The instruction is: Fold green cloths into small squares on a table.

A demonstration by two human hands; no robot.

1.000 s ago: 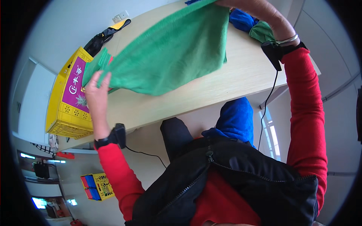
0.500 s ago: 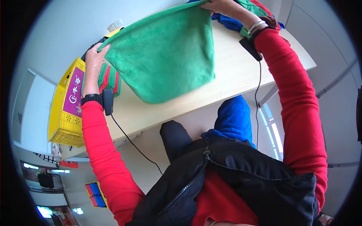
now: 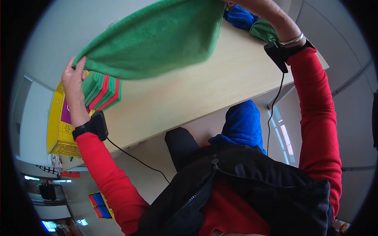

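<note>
The head view shows a green fleece cloth (image 3: 157, 37) held up in the air above the tabletop (image 3: 189, 94), sagging in a soft belly between the hands, so it looks light, limp and easy to pinch, best taken at its corners or hem. The left hand (image 3: 74, 76) is closed on its lower left corner; the right hand (image 3: 262, 10) grips its far upper edge. Just beside the left hand lies a stack of folded green and red cloths (image 3: 103, 89), with a yellow crate (image 3: 59, 126) below it.

You wear red sleeves down both arms, each ending just below the grip. A black strapped device sits on each wrist, with a thin black cable trailing from it. A silver bangle circles your right wrist. An open black zip-up vest covers your red top.
</note>
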